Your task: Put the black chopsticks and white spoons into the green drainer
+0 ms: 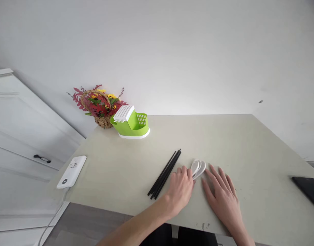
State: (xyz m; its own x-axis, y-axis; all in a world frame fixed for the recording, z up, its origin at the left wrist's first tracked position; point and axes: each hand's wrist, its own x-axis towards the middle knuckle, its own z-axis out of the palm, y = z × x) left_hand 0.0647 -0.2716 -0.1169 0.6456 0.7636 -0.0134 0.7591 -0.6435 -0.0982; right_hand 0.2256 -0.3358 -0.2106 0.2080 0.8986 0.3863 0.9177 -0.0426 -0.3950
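The hands [181, 187] flank white spoons [195, 166] near black chopsticks [166, 173]

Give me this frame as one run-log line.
left hand: curled around white spoons | right hand: open on table | black chopsticks: on table, beside left hand | green caddy: beside flower basket

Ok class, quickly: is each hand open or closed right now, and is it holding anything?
Left hand: closed, holding the white spoons.
Right hand: open, palm down on the table, holding nothing.
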